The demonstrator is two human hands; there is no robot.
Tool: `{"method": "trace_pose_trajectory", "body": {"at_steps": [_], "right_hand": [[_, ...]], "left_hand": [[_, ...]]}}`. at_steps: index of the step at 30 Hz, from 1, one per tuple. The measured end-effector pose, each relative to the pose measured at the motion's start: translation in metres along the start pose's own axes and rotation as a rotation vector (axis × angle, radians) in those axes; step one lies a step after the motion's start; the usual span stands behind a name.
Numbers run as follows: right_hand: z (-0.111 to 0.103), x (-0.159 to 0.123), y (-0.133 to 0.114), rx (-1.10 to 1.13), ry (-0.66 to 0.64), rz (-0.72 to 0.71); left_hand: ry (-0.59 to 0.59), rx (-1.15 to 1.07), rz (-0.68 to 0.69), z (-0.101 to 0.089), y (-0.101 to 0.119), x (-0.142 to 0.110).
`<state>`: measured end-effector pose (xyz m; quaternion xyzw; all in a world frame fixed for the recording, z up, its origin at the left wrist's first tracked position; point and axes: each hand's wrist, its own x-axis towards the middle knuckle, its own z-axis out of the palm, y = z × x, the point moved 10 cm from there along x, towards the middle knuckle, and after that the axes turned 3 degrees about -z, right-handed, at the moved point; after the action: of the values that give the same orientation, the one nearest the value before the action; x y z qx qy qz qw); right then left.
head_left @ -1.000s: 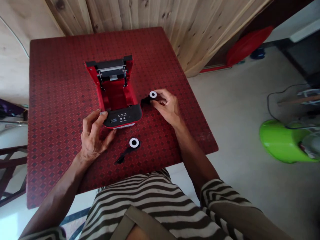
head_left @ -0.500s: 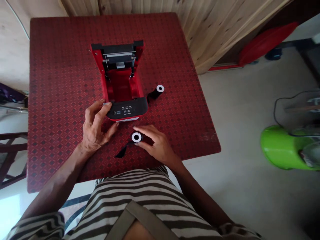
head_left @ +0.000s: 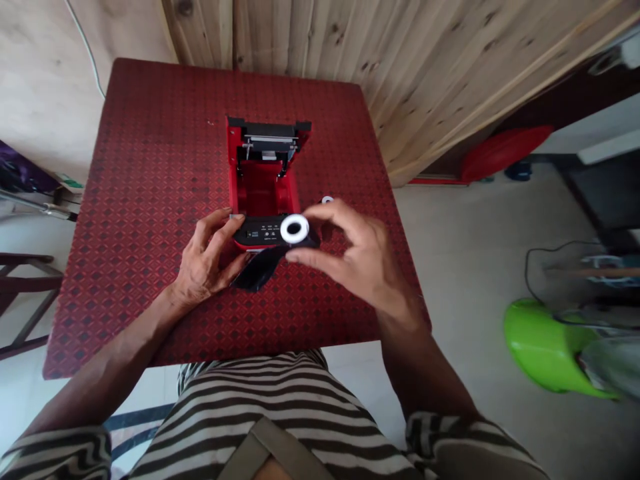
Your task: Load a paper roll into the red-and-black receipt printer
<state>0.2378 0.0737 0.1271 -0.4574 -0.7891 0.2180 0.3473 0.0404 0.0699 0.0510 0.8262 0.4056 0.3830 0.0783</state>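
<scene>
Up off the bench [head_left: 150, 167] came the near roll [head_left: 303, 233] vs. a sec ago. Red box [head_left: 263, 193] stood lid-up, my L hand [head_left: 203, 263] gripping its front corner; my R hand [head_left: 367, 257] pinched the roll btwn fingers nr its panel [head_left: 265, 228], blk tail [head_left: 257, 270] trailing; 2nd roll [head_left: 327, 199] lay beyond, mostly hidden.

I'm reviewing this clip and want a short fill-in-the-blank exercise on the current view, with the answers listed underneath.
1. The person's ____ hand touches the front of the red device.
2. The device's lid is not shut but ____.
3. The roll in the right hand has a ring coloured ____ at its end.
4. The tub on the floor is bright ____.

Missing words: left; open; white; green.
</scene>
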Motion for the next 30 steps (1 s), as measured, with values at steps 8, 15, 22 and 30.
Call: {"method": "trace_pose_trajectory", "body": {"at_steps": [8,15,22,30], "right_hand": [[0.056,0.076,0.019,-0.424,-0.307,-0.014],[0.079,0.086,0.032,-0.595,-0.494,0.104],[0.076,0.086,0.04,-0.673,-0.481,0.226],[0.086,0.091,0.041,-0.615,-0.425,0.166]], "left_hand": [[-0.014,0.003,-0.002,0.004,-0.001,-0.004],[-0.02,-0.001,-0.008,0.005,0.0,-0.005],[-0.012,0.006,-0.009,0.004,0.002,-0.005],[-0.012,0.015,-0.011,0.003,0.002,-0.003]]}}
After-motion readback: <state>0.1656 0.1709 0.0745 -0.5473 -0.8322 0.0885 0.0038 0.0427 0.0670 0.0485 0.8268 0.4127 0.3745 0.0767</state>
